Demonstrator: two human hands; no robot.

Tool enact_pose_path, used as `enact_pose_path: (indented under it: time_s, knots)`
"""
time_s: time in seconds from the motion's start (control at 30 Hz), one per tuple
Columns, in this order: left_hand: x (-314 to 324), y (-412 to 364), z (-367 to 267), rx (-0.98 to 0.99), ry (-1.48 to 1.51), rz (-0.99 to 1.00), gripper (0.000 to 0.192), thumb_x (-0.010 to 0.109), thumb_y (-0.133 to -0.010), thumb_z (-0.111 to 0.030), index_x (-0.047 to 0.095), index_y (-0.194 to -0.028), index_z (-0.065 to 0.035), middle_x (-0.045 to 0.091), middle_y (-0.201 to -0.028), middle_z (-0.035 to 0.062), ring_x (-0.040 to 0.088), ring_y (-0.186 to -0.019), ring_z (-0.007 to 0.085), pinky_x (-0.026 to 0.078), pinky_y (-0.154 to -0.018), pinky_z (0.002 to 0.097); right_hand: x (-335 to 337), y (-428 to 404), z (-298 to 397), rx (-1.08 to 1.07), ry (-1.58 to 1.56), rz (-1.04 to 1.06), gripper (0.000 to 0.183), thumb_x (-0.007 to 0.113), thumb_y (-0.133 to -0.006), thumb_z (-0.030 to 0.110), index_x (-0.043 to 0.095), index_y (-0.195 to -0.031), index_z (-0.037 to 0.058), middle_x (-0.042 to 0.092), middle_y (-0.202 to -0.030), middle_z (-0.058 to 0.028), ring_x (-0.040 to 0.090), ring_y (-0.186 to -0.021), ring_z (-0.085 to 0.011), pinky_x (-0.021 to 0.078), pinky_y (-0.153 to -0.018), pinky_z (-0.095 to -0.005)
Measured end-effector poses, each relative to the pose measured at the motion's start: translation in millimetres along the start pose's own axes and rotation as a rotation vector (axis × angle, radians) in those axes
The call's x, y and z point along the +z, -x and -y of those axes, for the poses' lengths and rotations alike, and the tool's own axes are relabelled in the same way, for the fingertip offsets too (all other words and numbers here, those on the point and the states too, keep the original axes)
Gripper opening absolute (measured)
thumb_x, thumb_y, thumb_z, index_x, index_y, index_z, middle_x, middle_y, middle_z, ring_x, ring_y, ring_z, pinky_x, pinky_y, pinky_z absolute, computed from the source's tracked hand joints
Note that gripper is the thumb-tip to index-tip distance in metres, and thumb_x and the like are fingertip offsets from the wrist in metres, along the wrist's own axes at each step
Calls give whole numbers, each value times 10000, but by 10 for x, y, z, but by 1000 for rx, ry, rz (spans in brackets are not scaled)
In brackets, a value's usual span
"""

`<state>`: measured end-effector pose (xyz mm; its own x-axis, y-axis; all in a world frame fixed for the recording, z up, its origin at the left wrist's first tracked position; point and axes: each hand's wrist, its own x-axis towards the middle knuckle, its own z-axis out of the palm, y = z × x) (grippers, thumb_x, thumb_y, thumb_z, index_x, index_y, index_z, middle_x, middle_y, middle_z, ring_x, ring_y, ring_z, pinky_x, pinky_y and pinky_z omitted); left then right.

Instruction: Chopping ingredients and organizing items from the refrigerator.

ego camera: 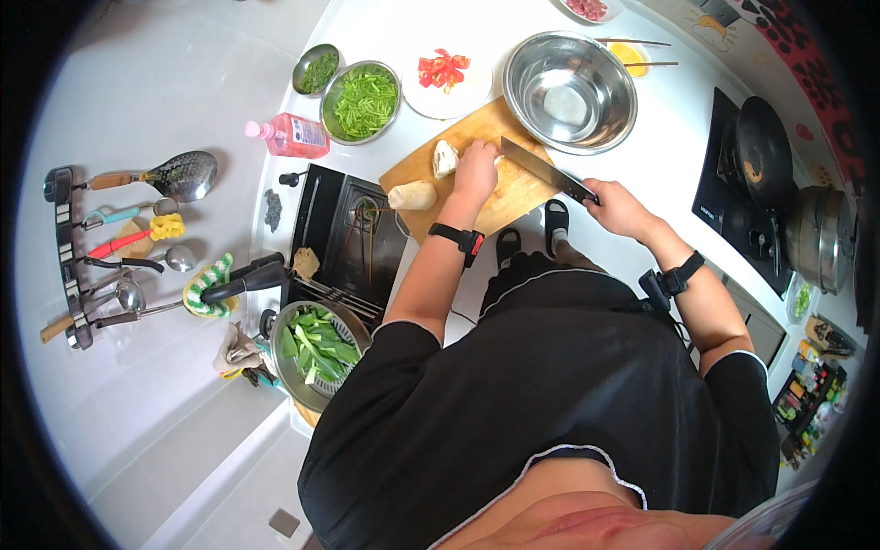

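Observation:
My right hand (613, 206) grips the black handle of a cleaver (533, 165), whose broad steel blade reaches left over the wooden cutting board (519, 196). Close to the blade's far end, my left hand (479, 168) curls its fingers down on the board. A pale bit of vegetable shows at those fingertips; most of it is hidden. Just left of that hand lies a cut chunk of pale root vegetable (445, 159) with dark spots on its face. A longer, peeled-looking pale section (412, 195) rests at the board's left edge.
A steel bowl (570, 93) overlaps the board's far edge. Behind are a plate of cut tomato (443, 72) and a bowl of chopped green stalks (361, 101). Left is a dark sink (344, 234), with leafy greens (320, 344) in a nearby basin. A wok (763, 155) sits right.

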<state>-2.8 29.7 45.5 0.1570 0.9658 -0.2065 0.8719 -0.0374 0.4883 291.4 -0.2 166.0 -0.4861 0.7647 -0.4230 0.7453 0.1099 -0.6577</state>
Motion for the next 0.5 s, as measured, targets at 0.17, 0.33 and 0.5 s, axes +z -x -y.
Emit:
enact_pose_path:
  time_s: [0.17,0.33,0.5]
  knots:
    - [181,342,33,163,-13,-195,367,723,-833,-51,655,-1193,-30,597,-1141,124,584,-1123,329,515,-938,438,93,-62,-93,-17,40,-25,159,637,-904,93,625,-1022,-13,676,-856,-267,658,-865,-471,521,-802,-514]
    - [177,624,92,240,123,-162,391,720,-850,-69,650,-1233,-31,606,-1200,109,575,-1150,309,505,-976,415,239,-156,-257,-11,28,-57,144,627,-898,90,613,-1000,-11,676,-853,-269,656,-866,-476,517,-802,-525]
    - [225,429,-57,261,102,-312,377,693,-847,-46,699,-1223,-71,636,-1200,92,578,-1163,307,494,-1005,391,332,-352,-242,5,142,-80,131,601,-901,101,606,-983,-1,677,-857,-271,658,-879,-472,520,-806,-537]
